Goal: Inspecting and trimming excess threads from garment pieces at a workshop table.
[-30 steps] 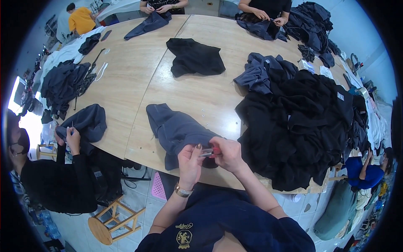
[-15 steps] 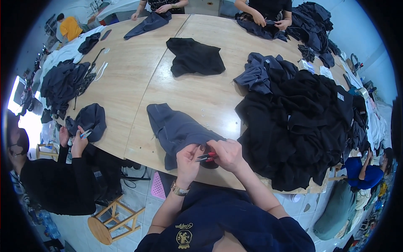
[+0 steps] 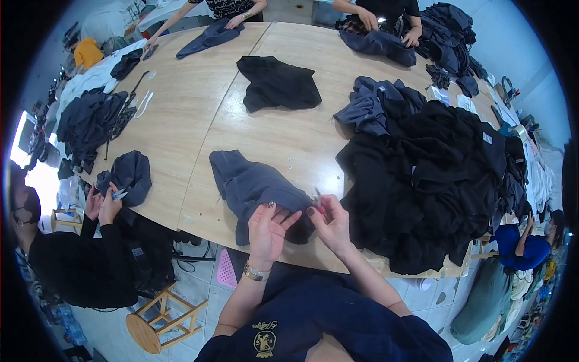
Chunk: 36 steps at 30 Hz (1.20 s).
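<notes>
A dark grey-blue garment [image 3: 253,181] lies rumpled on the table in front of me. At its near edge is my left hand [image 3: 268,228], palm partly turned up and fingers apart against the cloth. My right hand [image 3: 332,226] holds small red-handled thread snips [image 3: 322,209], blades pointing up and away. The thumb of that hand is close to the garment's right edge; whether it pinches the cloth I cannot tell.
A large heap of black garments [image 3: 434,181] fills the table [image 3: 175,120] on my right. Farther off lies a black piece [image 3: 280,84]. A co-worker [image 3: 78,259] at my left handles a dark garment [image 3: 129,175] with blue snips. Two more people work across the table. A wooden stool [image 3: 145,332] stands at left.
My right hand has turned and moved the snips up and right, away from my left hand. My left hand's fingers have spread. Across the table, one person's arm now reaches out left.
</notes>
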Each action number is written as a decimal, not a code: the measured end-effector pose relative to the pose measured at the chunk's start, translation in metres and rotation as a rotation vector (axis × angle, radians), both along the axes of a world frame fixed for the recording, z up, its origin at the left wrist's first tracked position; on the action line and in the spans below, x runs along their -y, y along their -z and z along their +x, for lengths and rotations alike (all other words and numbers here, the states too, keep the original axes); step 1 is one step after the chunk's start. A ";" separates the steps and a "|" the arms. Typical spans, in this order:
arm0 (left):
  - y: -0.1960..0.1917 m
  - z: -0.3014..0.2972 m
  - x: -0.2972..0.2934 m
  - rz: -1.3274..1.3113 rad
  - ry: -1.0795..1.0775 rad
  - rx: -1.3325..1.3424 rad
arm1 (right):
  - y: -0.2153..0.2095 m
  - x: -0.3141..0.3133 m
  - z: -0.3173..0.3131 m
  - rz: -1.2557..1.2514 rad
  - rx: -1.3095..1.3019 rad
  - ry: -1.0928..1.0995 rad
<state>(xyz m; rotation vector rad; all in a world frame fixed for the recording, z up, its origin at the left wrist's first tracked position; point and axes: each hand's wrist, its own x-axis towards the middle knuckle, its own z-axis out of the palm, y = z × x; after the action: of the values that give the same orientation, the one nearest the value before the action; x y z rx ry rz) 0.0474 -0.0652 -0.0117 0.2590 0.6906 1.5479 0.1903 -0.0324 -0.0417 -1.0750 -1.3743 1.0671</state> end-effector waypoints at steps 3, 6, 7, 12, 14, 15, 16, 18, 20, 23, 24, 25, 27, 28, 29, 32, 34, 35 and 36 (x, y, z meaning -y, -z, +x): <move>0.004 0.001 0.000 0.018 -0.021 0.000 | -0.004 0.001 0.000 0.072 0.258 -0.110; 0.009 0.003 0.001 0.032 -0.072 0.025 | -0.006 0.001 0.000 0.182 0.500 -0.135; 0.010 0.004 0.001 0.034 -0.072 0.024 | -0.005 0.002 -0.001 0.184 0.499 -0.134; 0.018 0.004 0.002 0.029 -0.093 0.087 | -0.005 0.006 -0.003 0.267 0.514 -0.087; 0.016 0.005 0.003 0.022 -0.089 0.080 | -0.005 0.005 -0.005 0.261 0.518 -0.082; 0.016 0.006 0.003 0.016 -0.088 0.073 | -0.006 0.005 -0.006 0.257 0.521 -0.079; 0.016 0.006 0.003 0.017 -0.087 0.073 | -0.006 0.004 -0.006 0.258 0.521 -0.078; 0.017 0.006 0.004 0.024 -0.082 0.059 | -0.006 0.003 -0.007 0.294 0.524 -0.060; 0.014 0.008 0.003 0.018 -0.088 0.064 | -0.006 0.001 -0.006 0.287 0.505 -0.052; 0.009 0.008 0.004 0.018 -0.085 0.072 | -0.007 0.004 -0.004 0.202 0.476 -0.030; 0.009 0.008 0.004 0.024 -0.075 0.077 | -0.007 0.006 -0.004 0.121 0.465 -0.014; 0.009 0.007 0.005 0.026 -0.075 0.077 | -0.007 0.005 -0.004 0.124 0.465 -0.014; 0.011 0.007 0.006 0.006 -0.058 0.103 | -0.004 0.002 -0.006 0.441 0.470 -0.004; 0.013 0.007 0.007 0.006 -0.055 0.102 | -0.003 0.000 -0.008 0.441 0.470 -0.001; 0.016 0.008 0.007 0.026 -0.044 0.085 | -0.002 -0.003 -0.011 0.463 0.428 -0.007; 0.016 0.010 0.007 0.033 -0.074 -0.014 | -0.002 -0.007 -0.014 0.473 0.368 -0.036; 0.017 0.012 0.006 0.016 -0.115 -0.095 | -0.002 -0.006 -0.013 0.459 0.349 -0.059; 0.020 0.012 0.006 0.016 -0.144 -0.117 | -0.002 -0.005 -0.013 0.314 0.286 -0.108; 0.022 0.012 0.005 0.017 -0.174 -0.138 | -0.004 -0.003 -0.012 0.171 0.222 -0.157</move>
<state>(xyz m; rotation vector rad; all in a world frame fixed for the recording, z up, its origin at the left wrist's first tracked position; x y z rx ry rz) 0.0596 -0.0701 -0.0340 0.3277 0.8261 1.7134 0.1780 -0.0289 -0.0377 -0.9945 -1.7192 0.9421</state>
